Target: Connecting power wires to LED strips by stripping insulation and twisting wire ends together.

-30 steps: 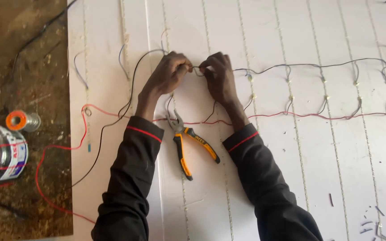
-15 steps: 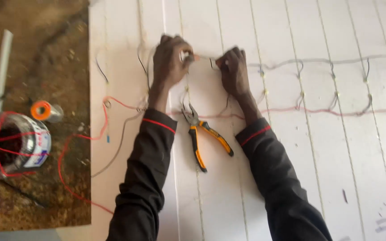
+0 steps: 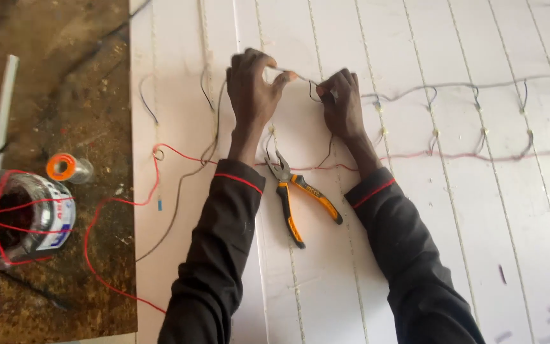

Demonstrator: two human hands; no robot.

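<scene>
Both hands were busy with the thin dark wire (image 3: 415, 88) that ran across the white surface (image 3: 466, 242), up past the orange pliers (image 3: 300, 200). The left hand (image 3: 253, 89) pinched one end tight in its grip, and the right hand (image 3: 342, 102) pinched the wire just beside it. It looked like two ends were being twisted together. That join would need small, careful turns. The red wire (image 3: 453, 155) lay nearer the pliers.

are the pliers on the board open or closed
Open: the pliers lie flat with orange handles splayed apart, untouched between the forearms.
</scene>
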